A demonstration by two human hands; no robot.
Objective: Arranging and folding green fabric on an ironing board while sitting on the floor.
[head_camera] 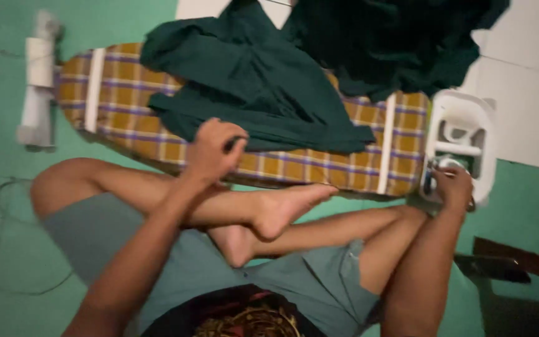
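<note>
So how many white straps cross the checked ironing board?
2: one white strap near the board's left end, another near the right end by the iron rest. The green garments may hide more.

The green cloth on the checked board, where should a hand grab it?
Grab the green cloth along its near edge, where the left hand already rests, coming from the sitter's side. That edge lies flat and free on the checked ironing board, while the far end is heaped in folds. The right hand is at the white iron rest.

I see 2 garments [263, 87] on the ironing board [126, 118], iron rest [463, 143] at its right end.
</note>
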